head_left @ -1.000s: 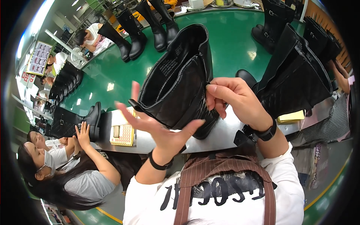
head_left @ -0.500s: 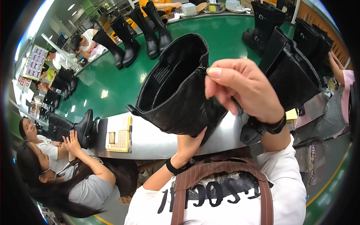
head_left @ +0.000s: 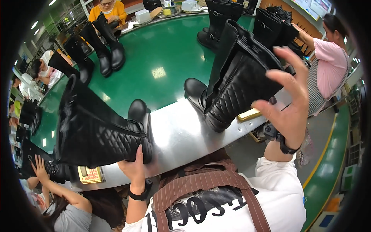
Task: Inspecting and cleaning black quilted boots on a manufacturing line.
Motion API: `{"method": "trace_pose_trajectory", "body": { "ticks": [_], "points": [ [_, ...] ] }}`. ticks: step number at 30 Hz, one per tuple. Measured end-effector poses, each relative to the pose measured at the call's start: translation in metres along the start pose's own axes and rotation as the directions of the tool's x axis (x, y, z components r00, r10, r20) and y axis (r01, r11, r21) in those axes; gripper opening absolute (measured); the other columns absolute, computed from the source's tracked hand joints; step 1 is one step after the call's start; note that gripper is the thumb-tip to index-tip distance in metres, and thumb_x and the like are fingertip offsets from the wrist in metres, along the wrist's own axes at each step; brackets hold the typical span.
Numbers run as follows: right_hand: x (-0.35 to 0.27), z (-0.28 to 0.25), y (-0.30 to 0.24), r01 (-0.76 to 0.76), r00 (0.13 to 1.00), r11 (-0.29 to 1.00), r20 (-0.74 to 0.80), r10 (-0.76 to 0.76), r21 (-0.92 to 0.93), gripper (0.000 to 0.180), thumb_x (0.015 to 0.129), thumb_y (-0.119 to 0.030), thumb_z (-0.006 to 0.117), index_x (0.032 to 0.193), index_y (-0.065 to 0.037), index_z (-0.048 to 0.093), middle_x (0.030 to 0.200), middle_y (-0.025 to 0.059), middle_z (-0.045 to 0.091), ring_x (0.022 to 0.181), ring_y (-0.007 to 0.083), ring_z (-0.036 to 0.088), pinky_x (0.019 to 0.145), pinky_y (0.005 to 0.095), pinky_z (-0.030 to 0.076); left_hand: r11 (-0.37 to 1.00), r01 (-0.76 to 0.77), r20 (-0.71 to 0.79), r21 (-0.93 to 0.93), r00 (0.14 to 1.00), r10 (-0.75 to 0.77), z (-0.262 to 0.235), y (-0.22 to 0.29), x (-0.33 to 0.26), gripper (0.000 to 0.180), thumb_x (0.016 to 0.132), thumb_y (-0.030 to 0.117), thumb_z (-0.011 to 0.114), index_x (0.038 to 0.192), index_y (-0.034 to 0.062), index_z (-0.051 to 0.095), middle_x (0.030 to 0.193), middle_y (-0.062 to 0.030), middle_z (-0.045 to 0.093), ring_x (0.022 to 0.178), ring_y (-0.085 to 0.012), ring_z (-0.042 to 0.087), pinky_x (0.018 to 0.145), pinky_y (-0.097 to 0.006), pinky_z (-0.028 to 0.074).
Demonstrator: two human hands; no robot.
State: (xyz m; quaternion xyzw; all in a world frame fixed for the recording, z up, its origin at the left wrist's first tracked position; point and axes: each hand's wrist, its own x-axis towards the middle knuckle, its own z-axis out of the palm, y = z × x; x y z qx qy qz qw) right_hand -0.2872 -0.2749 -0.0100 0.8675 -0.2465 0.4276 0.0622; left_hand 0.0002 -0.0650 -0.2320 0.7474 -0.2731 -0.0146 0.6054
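Note:
My left hand [head_left: 133, 168] grips a tall black boot [head_left: 100, 133] at its heel, thumb up against it, the other fingers partly hidden. That boot has a quilted ankle panel and a long side zip. It tilts to the left, its shaft top away from me. To the right, another tall black quilted boot [head_left: 235, 85] stands at the metal edge, leaning right with its toe toward the green surface. Beside its shaft opening, my right hand [head_left: 288, 92] is open, fingers curved and spread apart, with nothing visible in it.
A green work surface [head_left: 162, 50] with a metal edge [head_left: 174, 127] curves before me. More black boots [head_left: 108, 46] stand at its far left, and buckled boots [head_left: 220, 23] at the back right. A yellow card [head_left: 89, 174] lies left. People work on both sides.
My right hand has let go of the zip pull and moved right, opening beside the other boot. My left hand has carried its boot left and tilted it over. The view has turned.

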Motion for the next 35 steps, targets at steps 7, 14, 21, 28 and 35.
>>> {"method": "trace_pose_trajectory", "body": {
  "ticks": [7,14,21,28,35],
  "points": [
    [-0.022,0.017,0.03,0.235,0.971,0.63,-0.15,-0.186,0.741,0.032,0.044,-0.029,0.086,0.068,-0.014,0.072,0.134,0.0379,0.036,0.133,0.0525,0.029,0.101,0.0647,0.029,0.899,-0.282,-0.201,0.334,0.911,0.36,0.002,-0.004,-0.005,0.093,0.069,0.015,0.084,0.138,-0.0068,0.026,0.137,-0.0223,0.031,0.13,-0.0329,0.031,0.106,-0.044,0.031],
    [-0.023,0.019,0.026,0.229,0.973,0.639,-0.172,-0.152,0.735,0.027,0.046,-0.022,0.084,0.07,-0.017,0.071,0.136,0.0401,0.029,0.13,0.0604,0.024,0.098,0.064,0.036,0.274,-0.949,-0.332,0.153,0.212,0.919,0.002,0.04,0.002,0.065,0.073,0.01,0.071,0.124,-0.0086,0.034,0.11,-0.0178,0.045,0.094,-0.0261,0.05,0.078,-0.033,0.044],
    [-0.019,0.013,0.021,0.393,0.895,0.546,-0.171,-0.412,0.74,0.015,0.071,-0.017,0.075,0.069,-0.016,0.061,0.142,0.0345,0.023,0.134,0.0567,0.017,0.097,0.0722,0.033,0.843,-0.502,0.409,-0.194,0.74,0.534,0.095,0.116,0.005,0.072,0.072,0.01,0.067,0.135,-0.0031,0.035,0.109,-0.0201,0.055,0.088,-0.0346,0.06,0.075,-0.038,0.05],
    [-0.014,0.048,-0.005,0.059,0.934,0.916,-0.346,0.09,0.396,0.044,0.071,0.003,0.077,0.101,-0.003,0.045,0.12,0.024,0.051,0.114,0.032,0.052,0.093,0.0386,0.05,0.913,-0.261,0.456,-0.313,0.802,0.386,0.103,0.105,0.023,0.066,0.074,0.001,0.06,0.136,-0.0001,0.037,0.107,-0.0259,0.061,0.096,-0.037,0.062,0.08,-0.04,0.05],
    [-0.009,0.089,-0.008,0.184,0.875,0.789,-0.463,0.139,0.586,0.089,0.072,-0.007,0.081,0.141,-0.013,0.025,0.116,0.0126,0.051,0.103,0.0209,0.055,0.088,0.0327,0.051,0.963,-0.196,0.44,-0.185,0.86,0.259,0.098,0.07,0.001,0.067,0.065,0.016,0.08,0.124,0.0082,0.048,0.098,-0.0062,0.054,0.093,-0.0194,0.057,0.073,-0.029,0.05]
  ]
}}
